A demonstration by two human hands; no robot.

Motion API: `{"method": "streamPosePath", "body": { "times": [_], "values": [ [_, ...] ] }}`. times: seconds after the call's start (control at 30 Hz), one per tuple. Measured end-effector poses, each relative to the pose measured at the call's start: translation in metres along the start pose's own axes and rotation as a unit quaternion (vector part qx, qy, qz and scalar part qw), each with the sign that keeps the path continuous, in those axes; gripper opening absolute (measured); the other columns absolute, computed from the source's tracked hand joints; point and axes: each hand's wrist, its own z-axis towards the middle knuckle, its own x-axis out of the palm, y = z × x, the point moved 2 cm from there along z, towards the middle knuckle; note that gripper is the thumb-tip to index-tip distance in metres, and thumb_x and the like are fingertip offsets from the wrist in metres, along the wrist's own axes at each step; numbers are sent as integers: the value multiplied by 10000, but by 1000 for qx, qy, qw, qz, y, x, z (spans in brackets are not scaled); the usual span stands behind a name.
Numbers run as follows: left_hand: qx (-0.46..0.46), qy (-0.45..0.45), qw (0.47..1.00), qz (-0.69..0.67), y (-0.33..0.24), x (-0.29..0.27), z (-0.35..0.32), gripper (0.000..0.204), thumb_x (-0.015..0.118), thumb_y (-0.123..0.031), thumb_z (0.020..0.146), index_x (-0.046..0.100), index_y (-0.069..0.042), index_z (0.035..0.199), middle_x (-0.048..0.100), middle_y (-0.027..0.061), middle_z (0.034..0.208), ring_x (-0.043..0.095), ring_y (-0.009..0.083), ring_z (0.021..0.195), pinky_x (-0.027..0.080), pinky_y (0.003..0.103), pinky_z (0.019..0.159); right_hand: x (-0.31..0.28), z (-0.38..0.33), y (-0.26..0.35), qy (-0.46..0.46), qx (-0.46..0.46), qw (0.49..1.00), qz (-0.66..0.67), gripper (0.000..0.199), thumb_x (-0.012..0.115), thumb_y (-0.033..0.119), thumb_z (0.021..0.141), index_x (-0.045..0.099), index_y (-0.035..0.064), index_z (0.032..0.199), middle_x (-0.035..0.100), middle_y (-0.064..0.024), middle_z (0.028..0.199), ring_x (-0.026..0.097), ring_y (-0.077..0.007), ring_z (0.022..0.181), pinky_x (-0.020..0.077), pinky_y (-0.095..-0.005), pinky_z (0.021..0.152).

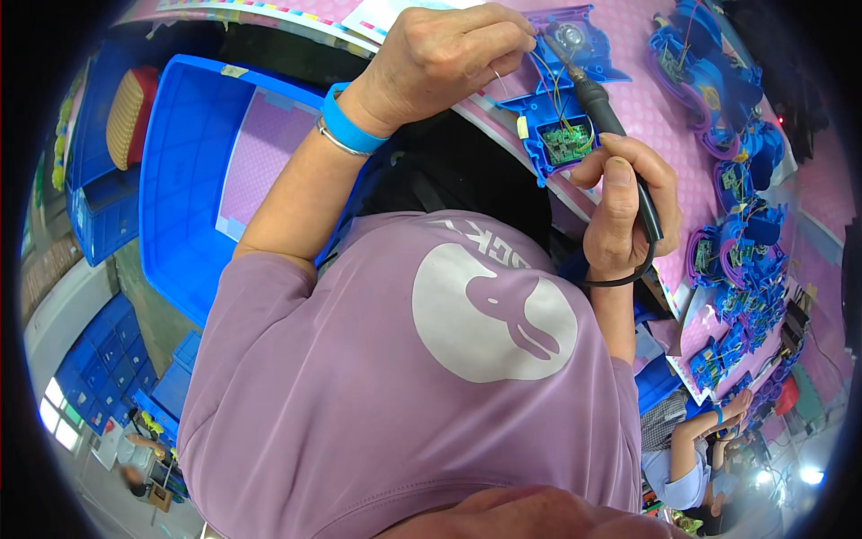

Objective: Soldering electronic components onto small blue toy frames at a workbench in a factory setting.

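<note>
My right hand [628, 193] is wrapped round the dark handle of a soldering iron [600, 106]. The iron's metal tip reaches up to a round silver speaker [569, 38] in one half of an opened blue plastic housing [603, 65]. Just left of the tip, my left hand [462, 58] is closed in a pinch, and a thin silvery wire [499, 79] trails from under its fingers. Several thin coloured wires [549, 79] run from the speaker half down to a green circuit board [566, 144] in the nearer blue half [532, 135]. My fingertips partly hide the pinched end.
A pink dotted sheet covers the worktable [628, 18]. Along its right side lie several opened blue housings with boards and purple parts [709, 81]. A large blue bin [184, 180] stands at my left. Another person's arm [687, 445] reaches to the table at lower right.
</note>
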Motion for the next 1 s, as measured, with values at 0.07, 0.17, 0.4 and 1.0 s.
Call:
{"method": "streamPosePath", "body": {
  "times": [0.07,0.17,0.4,1.0],
  "values": [
    [-8,7,1000,-5,-1,-1,1,122,761,-36,804,683,-22,896,705,94,900,707,229,702,557,302,589,0,0,0,0,7,1000,-3,222,593,107,993,661,-57,1126,676,-125,736,642,-173,649,523,-306,642],
    [-24,23,999,-5,-2,-3,2,115,759,-40,806,679,-26,889,705,91,899,708,233,710,558,306,594,-1,-1,-4,-8,-10,1000,22,221,591,107,996,658,-58,1126,675,-129,737,642,-177,647,527,-309,641],
    [-28,28,999,-2,-3,-4,2,118,755,-41,805,666,-32,883,705,87,899,710,238,723,557,310,598,-1,-2,-3,-8,-12,1000,14,222,593,112,999,656,-59,1125,674,-132,736,642,-179,646,527,-308,637],
    [-46,31,998,-15,-3,-5,2,135,758,-35,790,653,-31,875,709,92,893,707,244,719,551,313,600,0,-2,-4,-15,-19,999,26,236,584,132,1003,649,-66,1114,670,-147,727,647,-199,641,528,-332,643]
  ]
}}
